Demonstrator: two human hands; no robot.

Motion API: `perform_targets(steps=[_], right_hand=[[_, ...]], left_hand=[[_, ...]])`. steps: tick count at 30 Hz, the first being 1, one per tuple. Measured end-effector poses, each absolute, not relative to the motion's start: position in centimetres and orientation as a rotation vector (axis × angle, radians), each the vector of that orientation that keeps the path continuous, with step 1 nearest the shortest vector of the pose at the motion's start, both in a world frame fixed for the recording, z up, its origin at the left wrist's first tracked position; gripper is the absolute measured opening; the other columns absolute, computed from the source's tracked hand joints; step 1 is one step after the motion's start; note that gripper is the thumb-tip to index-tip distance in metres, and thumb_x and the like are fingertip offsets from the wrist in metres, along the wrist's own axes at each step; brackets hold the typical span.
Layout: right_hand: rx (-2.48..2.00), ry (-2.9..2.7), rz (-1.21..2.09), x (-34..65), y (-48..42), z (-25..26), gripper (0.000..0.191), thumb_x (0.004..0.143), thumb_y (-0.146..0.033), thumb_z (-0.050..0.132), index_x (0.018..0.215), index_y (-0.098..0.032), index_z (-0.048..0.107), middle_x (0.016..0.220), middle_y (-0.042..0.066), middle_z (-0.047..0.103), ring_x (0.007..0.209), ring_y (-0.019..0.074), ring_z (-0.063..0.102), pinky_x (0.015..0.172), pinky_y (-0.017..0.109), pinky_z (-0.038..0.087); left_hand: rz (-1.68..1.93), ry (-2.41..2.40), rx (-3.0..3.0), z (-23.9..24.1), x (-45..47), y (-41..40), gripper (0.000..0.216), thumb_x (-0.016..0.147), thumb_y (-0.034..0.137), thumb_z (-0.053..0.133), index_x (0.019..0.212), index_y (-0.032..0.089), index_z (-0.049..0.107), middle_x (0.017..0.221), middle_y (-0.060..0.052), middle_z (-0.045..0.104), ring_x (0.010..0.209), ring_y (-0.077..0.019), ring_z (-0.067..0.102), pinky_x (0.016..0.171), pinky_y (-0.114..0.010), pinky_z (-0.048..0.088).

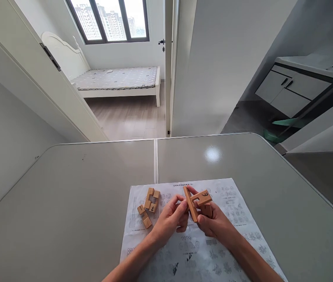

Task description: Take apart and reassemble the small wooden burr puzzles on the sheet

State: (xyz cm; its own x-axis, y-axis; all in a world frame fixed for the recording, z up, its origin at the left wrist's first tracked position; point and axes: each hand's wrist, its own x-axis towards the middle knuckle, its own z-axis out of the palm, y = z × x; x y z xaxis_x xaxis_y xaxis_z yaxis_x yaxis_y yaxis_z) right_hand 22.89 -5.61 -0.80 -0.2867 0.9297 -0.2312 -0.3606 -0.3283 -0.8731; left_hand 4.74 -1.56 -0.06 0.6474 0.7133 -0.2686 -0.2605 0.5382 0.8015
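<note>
both hands meet just above the near middle of a grey folding table [81,196], over a white paper sheet printed with small black diagrams [192,250] that lies flat at the table's six o'clock edge. the left hand [171,217] comes in from seven o'clock and the right hand [213,223] from five o'clock, and between them they hold a pair of light brown notched wooden puzzle bars [197,201], lifted off the sheet. the longer bar stands tilted, its top end toward eleven o'clock, and the shorter bar, which bears a dark printed mark, crosses it and sticks out toward three o'clock; the two touch where they cross. the left hand's thumb and fingertips are pinched together on the longer bar's left face. the right hand's fingers are curled shut around the pair from below and behind, with one fingertip showing above the top. at nine o'clock from the left hand, near but apart from it, a loose cluster of small light brown wooden puzzle blocks [149,207] rests on the sheet's far left corner, one block marked with a black 3. a pale seam [155,160] runs from the sheet toward twelve o'clock across the table. beyond the table, at eleven o'clock, an open doorway shows a white bed [116,78] under a dark-framed window [110,19].
</note>
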Motion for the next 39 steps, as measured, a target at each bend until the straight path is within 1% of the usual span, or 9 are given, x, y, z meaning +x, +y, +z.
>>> perform_targets(steps=[7, 11, 14, 17, 21, 27, 30, 35, 39], right_hand=[[-0.941, -0.899, 1.799, 23.2, -5.7, -1.7, 0.099, 0.08, -0.057, 0.085, 0.16, -0.022, 0.039, 0.061, -0.011, 0.036, 0.047, 0.0064, 0.019, 0.04, 0.018, 0.02], [-0.924, -0.909, 1.796, 23.1, -5.8, -2.0, 0.099, 0.081, -0.054, 0.085, 0.161, -0.025, 0.035, 0.067, -0.006, 0.054, 0.047, 0.0061, 0.024, 0.042, 0.018, 0.022], [-0.924, -0.896, 1.798, 23.0, -5.8, -1.8, 0.098, 0.078, -0.054, 0.087, 0.159, -0.024, 0.04, 0.071, -0.001, 0.063, 0.046, 0.0069, 0.032, 0.043, 0.018, 0.025], [-0.939, -0.852, 1.781, 22.9, -5.8, -1.8, 0.096, 0.076, -0.055, 0.088, 0.156, -0.026, 0.043, 0.066, -0.003, 0.059, 0.045, 0.0074, 0.033, 0.043, 0.019, 0.025], [-0.949, -0.84, 1.77, 23.0, -5.8, -1.8, 0.102, 0.075, -0.056, 0.089, 0.159, -0.024, 0.04, 0.06, -0.007, 0.049, 0.045, 0.0073, 0.027, 0.044, 0.02, 0.024], [-0.944, -0.876, 1.781, 23.1, -5.8, -2.0, 0.099, 0.079, -0.057, 0.086, 0.16, -0.025, 0.039, 0.064, -0.006, 0.052, 0.047, 0.0078, 0.024, 0.045, 0.021, 0.022], [-0.928, -0.903, 1.803, 23.3, -5.8, -2.2, 0.098, 0.081, -0.053, 0.085, 0.162, -0.027, 0.034, 0.065, -0.006, 0.051, 0.049, 0.0075, 0.024, 0.045, 0.019, 0.022], [-0.929, -0.9, 1.808, 23.4, -5.8, -2.0, 0.1, 0.082, -0.053, 0.084, 0.163, -0.025, 0.032, 0.061, -0.01, 0.038, 0.049, 0.0075, 0.022, 0.043, 0.018, 0.023], [-0.941, -0.901, 1.826, 23.4, -5.8, -1.8, 0.102, 0.081, -0.053, 0.086, 0.163, -0.026, 0.032, 0.061, -0.011, 0.035, 0.048, 0.0072, 0.022, 0.042, 0.018, 0.023]], left_hand=[[0.619, 0.643, 0.764, 0.2, 4.8, -1.5, 0.045, 0.092, 0.059, 0.07, 0.095, 0.021, 0.046, 0.057, 0.013, 0.028, 0.049, -0.005, 0.017, 0.047, -0.017, 0.02], [0.644, 0.665, 0.78, 0.1, 5.0, -1.6, 0.044, 0.093, 0.061, 0.067, 0.098, 0.021, 0.052, 0.051, 0.012, 0.036, 0.045, -0.0055, 0.022, 0.045, -0.018, 0.028], [0.658, 0.658, 0.791, 0.1, 5.2, -1.7, 0.043, 0.093, 0.061, 0.067, 0.101, 0.02, 0.054, 0.049, 0.012, 0.04, 0.043, -0.0062, 0.026, 0.044, -0.018, 0.033], [0.652, 0.642, 0.786, 0.1, 5.2, -1.7, 0.042, 0.094, 0.06, 0.066, 0.101, 0.02, 0.054, 0.049, 0.011, 0.042, 0.042, -0.0061, 0.027, 0.044, -0.018, 0.033], [0.642, 0.621, 0.781, 0.1, 5.1, -1.6, 0.041, 0.095, 0.059, 0.065, 0.099, 0.021, 0.051, 0.048, 0.012, 0.042, 0.041, -0.006, 0.028, 0.044, -0.018, 0.033], [0.623, 0.608, 0.769, -0.2, 4.9, -1.6, 0.04, 0.096, 0.058, 0.064, 0.098, 0.02, 0.052, 0.049, 0.011, 0.043, 0.041, -0.0063, 0.029, 0.045, -0.019, 0.034], [0.619, 0.6, 0.784, -0.2, 4.9, -1.5, 0.041, 0.095, 0.059, 0.065, 0.101, 0.02, 0.053, 0.049, 0.011, 0.041, 0.042, -0.0063, 0.028, 0.045, -0.018, 0.033], [0.618, 0.588, 0.806, -0.2, 4.8, -1.5, 0.041, 0.096, 0.06, 0.064, 0.101, 0.021, 0.052, 0.052, 0.013, 0.035, 0.044, -0.0053, 0.023, 0.045, -0.018, 0.032], [0.624, 0.579, 0.844, -0.4, 4.7, -1.6, 0.041, 0.098, 0.06, 0.062, 0.099, 0.021, 0.048, 0.053, 0.014, 0.033, 0.042, -0.0046, 0.022, 0.045, -0.018, 0.03]])
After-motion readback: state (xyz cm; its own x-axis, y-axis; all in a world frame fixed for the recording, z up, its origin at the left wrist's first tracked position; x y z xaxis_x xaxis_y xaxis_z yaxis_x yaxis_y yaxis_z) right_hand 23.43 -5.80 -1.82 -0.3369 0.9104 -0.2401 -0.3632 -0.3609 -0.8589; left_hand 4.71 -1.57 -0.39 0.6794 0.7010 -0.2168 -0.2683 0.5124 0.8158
